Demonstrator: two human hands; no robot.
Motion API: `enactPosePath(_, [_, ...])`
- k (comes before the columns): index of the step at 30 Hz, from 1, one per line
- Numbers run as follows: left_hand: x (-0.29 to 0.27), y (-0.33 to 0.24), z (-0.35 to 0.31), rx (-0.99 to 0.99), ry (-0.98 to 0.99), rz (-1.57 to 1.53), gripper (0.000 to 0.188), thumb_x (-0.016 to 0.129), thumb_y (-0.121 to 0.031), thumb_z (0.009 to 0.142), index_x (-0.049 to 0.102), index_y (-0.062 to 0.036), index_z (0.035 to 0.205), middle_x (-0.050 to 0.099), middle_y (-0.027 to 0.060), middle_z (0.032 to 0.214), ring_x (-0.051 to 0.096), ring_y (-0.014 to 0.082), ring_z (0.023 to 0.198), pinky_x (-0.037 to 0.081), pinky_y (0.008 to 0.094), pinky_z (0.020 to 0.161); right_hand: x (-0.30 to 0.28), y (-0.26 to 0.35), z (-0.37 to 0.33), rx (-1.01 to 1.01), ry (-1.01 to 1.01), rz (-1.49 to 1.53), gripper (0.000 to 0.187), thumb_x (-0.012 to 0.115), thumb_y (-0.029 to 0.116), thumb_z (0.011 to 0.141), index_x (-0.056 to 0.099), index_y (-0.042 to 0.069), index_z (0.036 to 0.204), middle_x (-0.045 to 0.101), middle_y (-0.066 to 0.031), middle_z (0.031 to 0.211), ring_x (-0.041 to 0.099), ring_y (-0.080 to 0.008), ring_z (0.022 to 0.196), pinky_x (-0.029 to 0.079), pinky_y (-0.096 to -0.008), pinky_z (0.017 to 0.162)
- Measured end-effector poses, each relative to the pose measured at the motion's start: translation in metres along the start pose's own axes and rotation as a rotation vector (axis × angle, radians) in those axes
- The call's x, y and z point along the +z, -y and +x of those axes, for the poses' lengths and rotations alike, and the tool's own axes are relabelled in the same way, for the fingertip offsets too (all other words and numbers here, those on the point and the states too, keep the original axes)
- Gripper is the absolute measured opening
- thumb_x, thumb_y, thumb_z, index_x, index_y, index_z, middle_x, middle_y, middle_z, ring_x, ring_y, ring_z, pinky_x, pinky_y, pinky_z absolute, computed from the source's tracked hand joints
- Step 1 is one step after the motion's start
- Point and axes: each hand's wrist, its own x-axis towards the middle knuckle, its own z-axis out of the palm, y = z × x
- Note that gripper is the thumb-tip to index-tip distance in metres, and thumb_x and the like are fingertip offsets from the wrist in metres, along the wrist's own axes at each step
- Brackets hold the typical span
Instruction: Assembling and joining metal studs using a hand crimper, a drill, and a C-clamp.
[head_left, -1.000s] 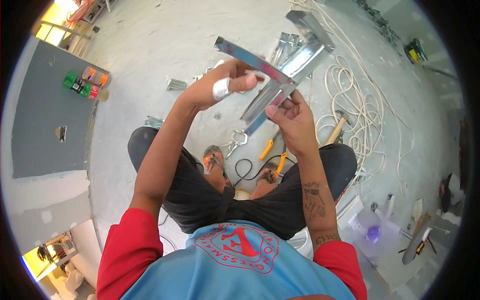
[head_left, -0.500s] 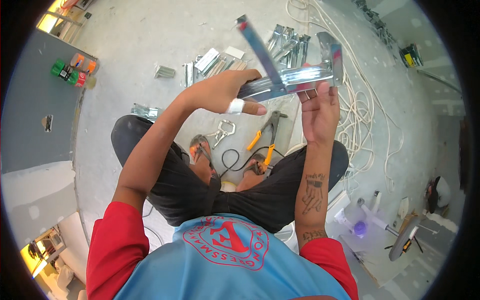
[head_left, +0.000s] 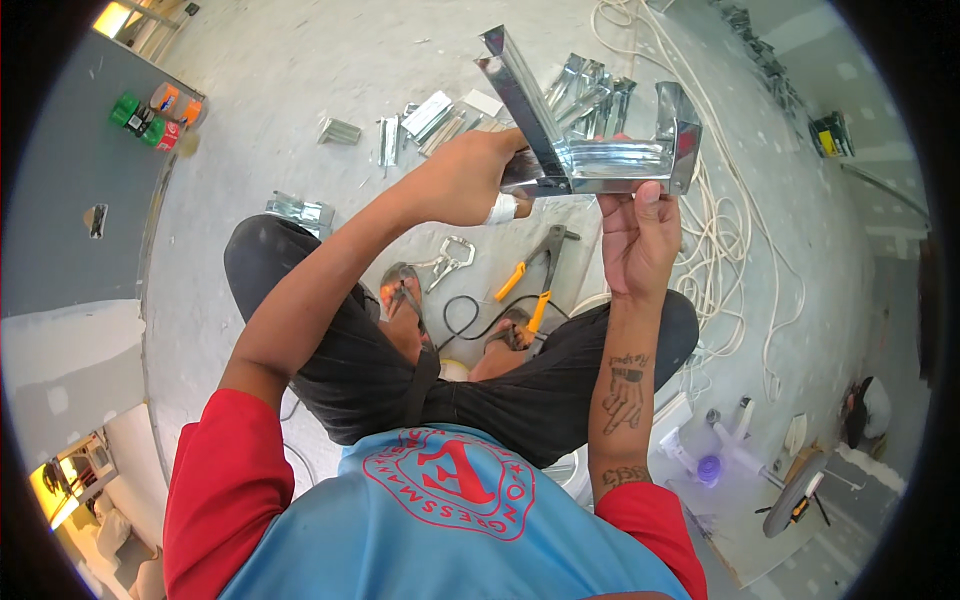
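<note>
A shiny galvanized metal channel (head_left: 620, 158) is held up above the floor in both hands. Two arms stand off it: one slants up and away near its middle, the other rises at its right end. My left hand (head_left: 468, 178), with white tape on a finger, is closed round the left end; some of its fingers are hidden. From below, my right hand (head_left: 638, 238) grips the right part, thumb on the near side. Beneath, between my feet, lie a locking clamp (head_left: 450, 258) and a black plier-like tool (head_left: 548, 265) with orange grips.
Several cut metal channel pieces (head_left: 595, 95) lie beyond my hands, more (head_left: 300, 212) by my left knee. A white cable (head_left: 715, 230) is coiled loosely at the right. Bottles (head_left: 145, 122) stand by the grey wall panel at left. A white fan (head_left: 735, 445) lies at lower right.
The metal channel has turned slightly and moved a little right and toward me, its slanting arm now more upright. Both hands have kept their hold and moved with it.
</note>
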Motion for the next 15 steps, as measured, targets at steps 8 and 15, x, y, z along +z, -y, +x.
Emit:
enactPosePath(8, [0.003, -0.020, -0.001, -0.208, 0.210, 0.286, 0.021, 0.061, 0.002, 0.067, 0.066, 0.0070, 0.086, 0.064, 0.0281, 0.084, 0.063, 0.0421, 0.086, 0.051, 0.0452, 0.078, -0.008, -0.005, -0.002, 0.037, -0.011, -0.071, 0.055, 0.063, 0.016, 0.094, 0.036, 0.005, 0.141, 0.053, -0.0159, 0.133, 0.054, -0.0270, 0.120, 0.047, -0.0467, 0.101])
enactPosePath(15, [0.006, -0.002, -0.003, -0.059, 0.141, 0.274, 0.036, 0.065, -0.010, 0.075, 0.055, 0.0074, 0.105, 0.066, 0.0243, 0.081, 0.065, 0.0414, 0.078, 0.052, 0.0471, 0.070, -0.005, -0.003, 0.003, -0.027, 0.014, -0.066, 0.055, 0.067, 0.013, 0.091, 0.039, 0.003, 0.138, 0.053, -0.0161, 0.133, 0.054, -0.0268, 0.120, 0.046, -0.0467, 0.102])
